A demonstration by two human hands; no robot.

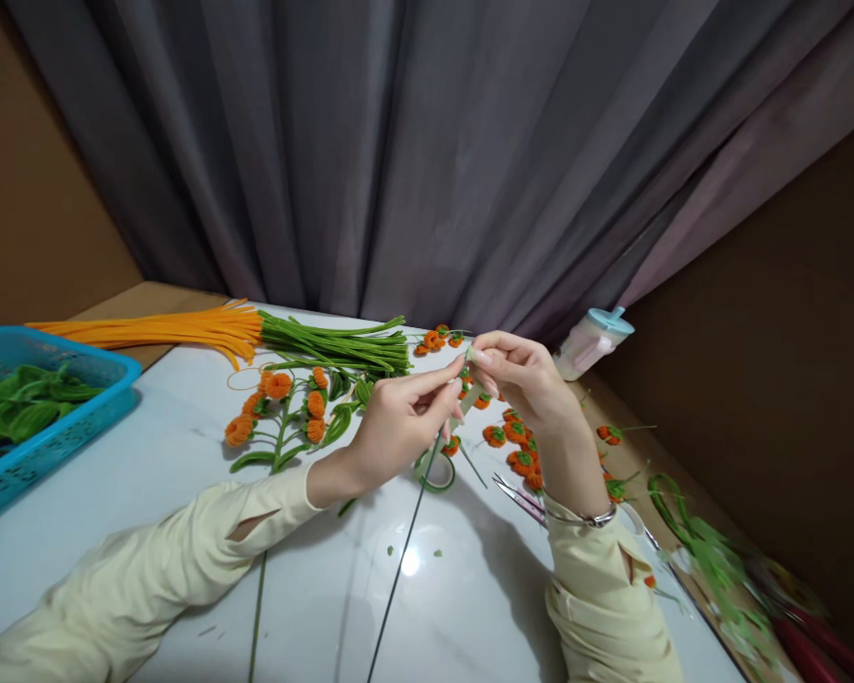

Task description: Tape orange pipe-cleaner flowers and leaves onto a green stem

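Note:
My left hand [405, 417] is closed around a long thin dark stem [407, 550] that slants down toward me over the white table. The fingertips of my right hand [523, 379] pinch a pale green tape strip [464, 410] at the stem's top end, touching my left fingertips. The strip runs down toward a tape roll [436, 470] lying beneath my hands. Small orange flowers with green tops [523, 462] lie beside my right wrist. Left of my left hand rests a branch with orange blooms and green leaves [281, 427].
A blue basket [106, 403] of green leaves stands at the left. Orange pipe cleaners [163, 329] and green ones [342, 343] lie along the back. Scissors [523, 498] lie near my right forearm, a lidded cup [592, 343] stands at the back right, and green scraps [718, 560] lie at the right edge.

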